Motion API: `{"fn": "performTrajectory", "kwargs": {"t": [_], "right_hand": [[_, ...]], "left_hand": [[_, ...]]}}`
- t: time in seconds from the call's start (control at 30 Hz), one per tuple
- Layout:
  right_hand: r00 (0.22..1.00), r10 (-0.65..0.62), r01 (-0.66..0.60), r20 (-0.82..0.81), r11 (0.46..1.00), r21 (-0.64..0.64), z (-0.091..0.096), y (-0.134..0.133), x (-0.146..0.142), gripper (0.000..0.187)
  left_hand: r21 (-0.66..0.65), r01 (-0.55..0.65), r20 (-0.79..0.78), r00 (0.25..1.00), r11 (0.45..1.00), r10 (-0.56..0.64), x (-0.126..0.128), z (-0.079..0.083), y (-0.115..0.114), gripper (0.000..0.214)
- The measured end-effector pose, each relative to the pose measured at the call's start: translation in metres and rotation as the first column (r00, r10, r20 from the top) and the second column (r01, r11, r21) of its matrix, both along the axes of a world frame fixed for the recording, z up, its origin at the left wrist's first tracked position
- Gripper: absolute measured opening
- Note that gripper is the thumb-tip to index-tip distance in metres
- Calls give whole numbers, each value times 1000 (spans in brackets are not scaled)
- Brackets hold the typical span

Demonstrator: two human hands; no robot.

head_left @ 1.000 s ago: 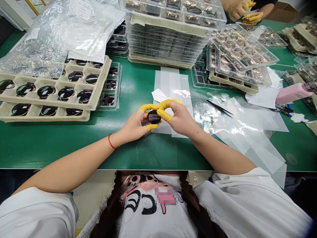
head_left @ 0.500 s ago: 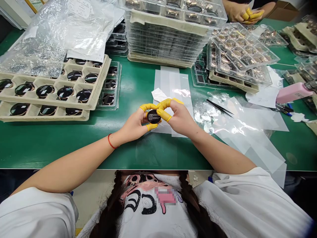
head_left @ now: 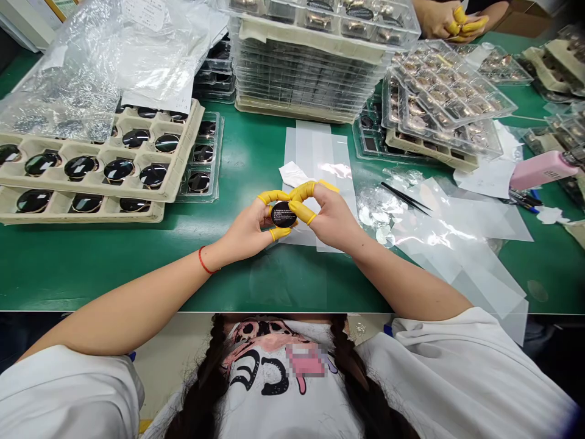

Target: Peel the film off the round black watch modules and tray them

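Over the middle of the bench I hold a round black watch face point(head_left: 284, 215) with small lines of white print on its upper side. My left hand point(head_left: 250, 228), in yellow finger cots, grips it by the edge between fingers and thumb. At its upper right edge the fingertips of my right hand point(head_left: 324, 210), also in yellow cots, are pinched together and touch the face. Whether a thin film is between them I cannot make out. Beneath both hands lie translucent sheets point(head_left: 338, 238) and a crumpled white wipe point(head_left: 292, 175).
Trays of black-glass watch faces point(head_left: 119, 169) stand at left under plastic wrap point(head_left: 68, 79). A tall tray stack point(head_left: 311, 79) rises behind. At right are more trays point(head_left: 450, 85), black tweezers point(head_left: 404, 198), clear film discs point(head_left: 377, 213) and a pink bottle point(head_left: 542, 171). A co-worker's hands point(head_left: 457, 24) show at the back.
Both hands keep the same hold and place. The watch face has tilted very slightly, and its print shows at a slightly different angle.
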State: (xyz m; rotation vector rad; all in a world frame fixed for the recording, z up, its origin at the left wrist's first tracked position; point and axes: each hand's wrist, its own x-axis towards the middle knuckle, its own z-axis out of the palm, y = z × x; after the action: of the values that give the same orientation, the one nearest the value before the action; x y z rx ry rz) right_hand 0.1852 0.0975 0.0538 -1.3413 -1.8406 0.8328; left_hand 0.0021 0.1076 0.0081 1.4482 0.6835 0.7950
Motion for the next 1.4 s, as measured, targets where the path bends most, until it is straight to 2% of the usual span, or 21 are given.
{"fn": "performTrajectory", "kwargs": {"t": [0.4,0.53,0.63,0.67,0.73,0.8,0.87,0.93,1.1,1.27,1.4], "right_hand": [[1000,4,-5,30,1000,23,-1,0,-1,8],[984,-8,-18,177,989,144,-3,3,4,11],[919,-95,-4,383,969,249,-2,12,20,19],[874,-133,19,467,971,240,-2,16,27,22],[756,-172,108,632,984,139,-5,25,41,26],[654,-146,212,743,977,5,-11,33,52,32],[607,-113,271,786,960,-71,-16,40,58,37],[609,-114,302,785,948,-97,-20,44,60,39],[671,-143,378,728,910,-170,-19,43,61,39],[670,-159,393,725,904,-166,-19,44,62,53],[599,-164,392,784,914,-108,-16,43,59,34]], "left_hand": [[2,-1,-7,1000,1000,1,0,0,1,52],[2,-14,1,1000,1000,14,1,1,2,51],[-43,-30,-12,999,999,29,1,2,4,49],[-69,-35,-22,999,997,34,2,2,4,50],[-114,-48,-42,998,992,44,2,1,5,51],[-133,-58,-55,997,989,51,2,0,5,53],[-131,-64,-52,997,989,58,2,0,5,53],[-128,-65,-40,997,990,61,2,0,5,53],[-107,-58,-14,998,993,56,1,3,4,52],[-85,-64,-31,998,994,61,1,1,2,52],[-51,-69,-32,997,996,68,0,0,2,53]]}}
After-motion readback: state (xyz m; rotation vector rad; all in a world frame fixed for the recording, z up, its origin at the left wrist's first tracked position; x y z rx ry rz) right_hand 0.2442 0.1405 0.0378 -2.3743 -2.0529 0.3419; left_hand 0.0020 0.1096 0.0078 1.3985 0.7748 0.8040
